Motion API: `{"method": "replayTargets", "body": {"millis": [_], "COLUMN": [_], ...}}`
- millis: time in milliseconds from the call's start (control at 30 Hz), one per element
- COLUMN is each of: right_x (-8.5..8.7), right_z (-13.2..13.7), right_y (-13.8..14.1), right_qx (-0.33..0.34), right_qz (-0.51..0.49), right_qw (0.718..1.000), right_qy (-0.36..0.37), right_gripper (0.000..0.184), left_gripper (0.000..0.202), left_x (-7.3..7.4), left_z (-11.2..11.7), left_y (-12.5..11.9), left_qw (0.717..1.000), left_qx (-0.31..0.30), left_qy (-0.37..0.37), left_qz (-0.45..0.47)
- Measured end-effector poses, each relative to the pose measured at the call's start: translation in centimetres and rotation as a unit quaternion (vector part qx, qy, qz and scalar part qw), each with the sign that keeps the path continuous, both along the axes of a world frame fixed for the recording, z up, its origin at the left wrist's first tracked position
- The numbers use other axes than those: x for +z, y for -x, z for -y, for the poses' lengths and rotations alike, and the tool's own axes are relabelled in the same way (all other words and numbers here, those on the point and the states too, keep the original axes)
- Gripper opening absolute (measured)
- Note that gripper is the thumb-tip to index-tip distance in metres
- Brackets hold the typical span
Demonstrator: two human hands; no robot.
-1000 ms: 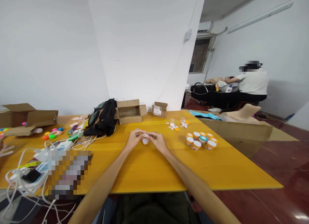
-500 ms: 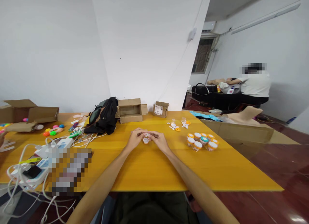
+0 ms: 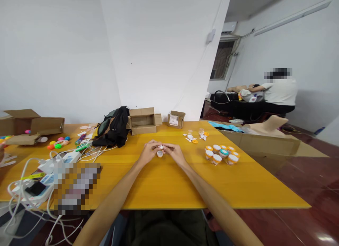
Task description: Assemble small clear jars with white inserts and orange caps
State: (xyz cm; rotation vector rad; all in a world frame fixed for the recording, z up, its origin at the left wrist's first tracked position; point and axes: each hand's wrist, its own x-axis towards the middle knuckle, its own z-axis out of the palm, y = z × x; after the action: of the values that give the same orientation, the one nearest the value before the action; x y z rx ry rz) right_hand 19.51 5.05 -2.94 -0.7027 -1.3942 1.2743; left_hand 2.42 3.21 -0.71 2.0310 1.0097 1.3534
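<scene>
My left hand [image 3: 148, 151] and my right hand [image 3: 173, 152] meet near the middle of the table, fingertips closed together around a small white piece [image 3: 160, 147]. Its exact kind is too small to make out. Just below the fingers stands a small clear round cup [image 3: 160, 154], apart from or barely touching them; I cannot tell which. To the right sits a cluster of small clear jars [image 3: 216, 159] with white and orange lids, and one jar with a teal lid [image 3: 224, 152]. Behind them lie loose white parts [image 3: 189, 137] and an orange ring [image 3: 195, 142].
An open cardboard box [image 3: 143, 124], a smaller box [image 3: 176, 119] and a black bag [image 3: 116, 129] line the wall. At left are power strips with tangled white cables [image 3: 50, 179], a blurred-out flat object [image 3: 79, 187] and coloured balls [image 3: 57, 146]. A person [image 3: 280, 92] sits in the far right background.
Both hands stay in nearly the same place, with the fingers shifting slightly on the small white piece. The view has moved a touch; the jars and loose parts stay put.
</scene>
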Motion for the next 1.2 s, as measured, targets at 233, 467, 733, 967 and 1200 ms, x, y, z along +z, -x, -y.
{"method": "replayTargets", "body": {"millis": [233, 467, 733, 967, 1200], "right_x": [0.15, 0.17, 0.79, 0.75, 0.82], "right_z": [0.02, 0.13, 0.47, 0.49, 0.56], "right_y": [0.0, -0.03, -0.06, 0.02, 0.08], "right_qx": [-0.003, -0.017, -0.022, -0.027, -0.027], "right_qz": [-0.019, -0.008, 0.017, 0.022, 0.022], "right_qw": [1.0, 1.0, 0.999, 0.999, 0.998], "right_qy": [0.013, -0.005, -0.021, -0.038, -0.055], "right_gripper": [0.045, 0.041, 0.038, 0.035, 0.031], "left_gripper": [0.018, 0.019, 0.024, 0.032, 0.038], "left_x": [-0.13, 0.09, 0.02, 0.37, 0.78], "left_z": [-0.19, -0.05, -0.17, 0.12, 0.57], "left_y": [-0.36, -0.68, -0.73, -0.64, -0.76], "left_qw": [0.998, 0.99, 0.979, 0.969, 0.959], "left_qx": [-0.009, -0.005, -0.016, -0.035, -0.044], "left_qy": [0.041, 0.103, 0.144, 0.179, 0.205], "left_qz": [0.043, 0.094, 0.147, 0.17, 0.188]}}
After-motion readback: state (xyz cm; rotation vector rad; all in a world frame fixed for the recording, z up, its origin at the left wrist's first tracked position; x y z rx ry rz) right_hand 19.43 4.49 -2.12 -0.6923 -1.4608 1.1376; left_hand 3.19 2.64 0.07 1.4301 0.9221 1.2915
